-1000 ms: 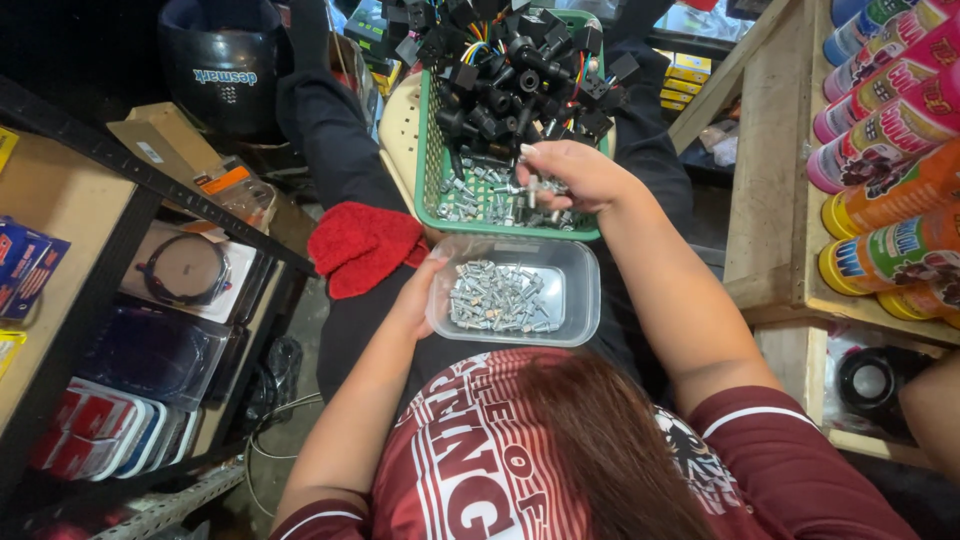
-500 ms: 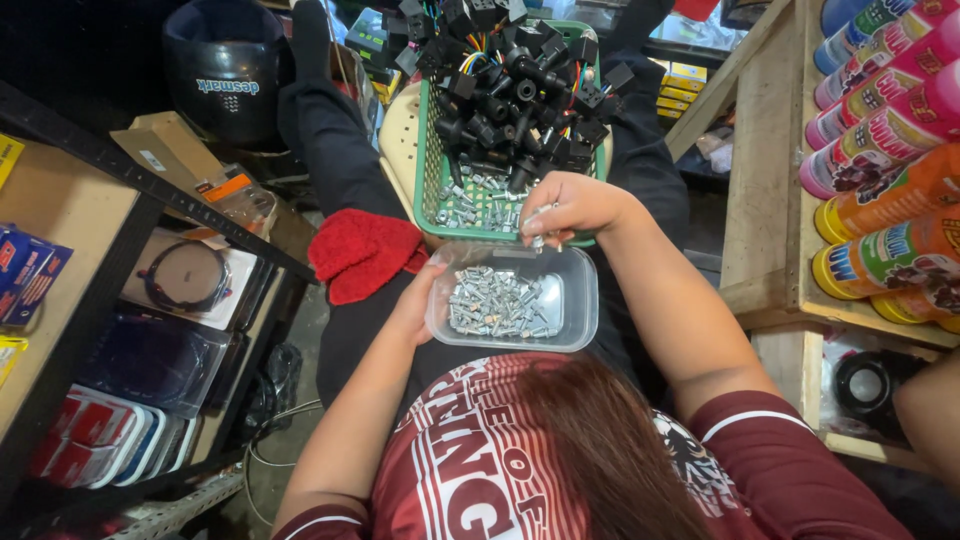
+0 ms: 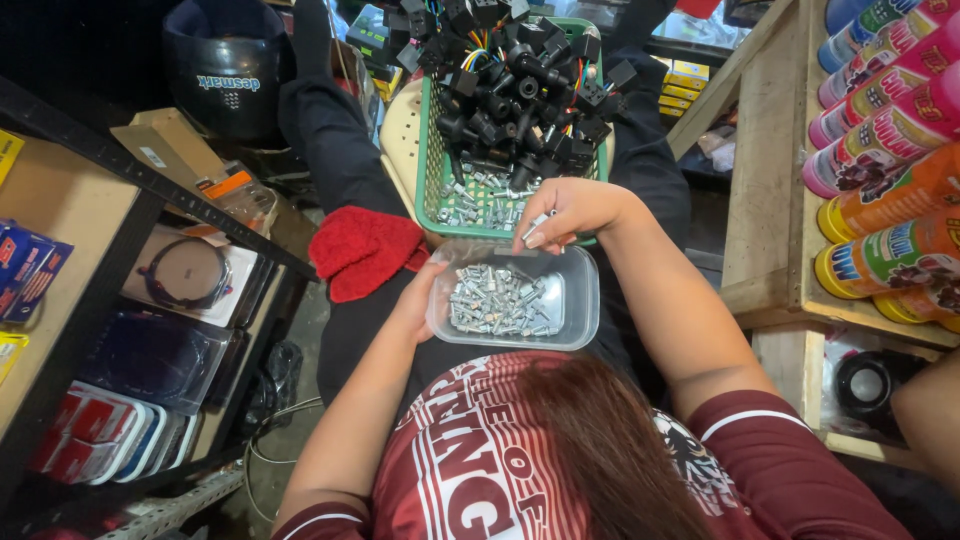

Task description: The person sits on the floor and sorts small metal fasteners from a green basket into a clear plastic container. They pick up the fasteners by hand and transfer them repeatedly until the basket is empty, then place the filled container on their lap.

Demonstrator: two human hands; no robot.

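View from above the seated person, left to right. The left hand (image 3: 418,300) cups the left wall of a clear plastic tub (image 3: 585,300) resting on the lap; its fingers curl under and against the tub's side, so the hold is closed on the tub. Just left of this hand and a little farther from the body lies a red knitted cloth (image 3: 362,250) on the dark trouser leg. Inside the tub, immediately right of the left hand, sits a heap of small silver metal screws (image 3: 500,300).

The right hand (image 3: 570,212) hangs over the far rim of the tub, just beyond the heap. Its fingertips (image 3: 535,238) are pressed together, pinching a small silver screw (image 3: 541,221); whether one piece or several is pinched cannot be told.

Directly beyond the right hand stands a green plastic basket (image 3: 432,170), its near edge touching or nearly touching the tub. More silver screws lie in the basket's near end, and black electrical connectors (image 3: 520,90) with coloured wires fill the rest.
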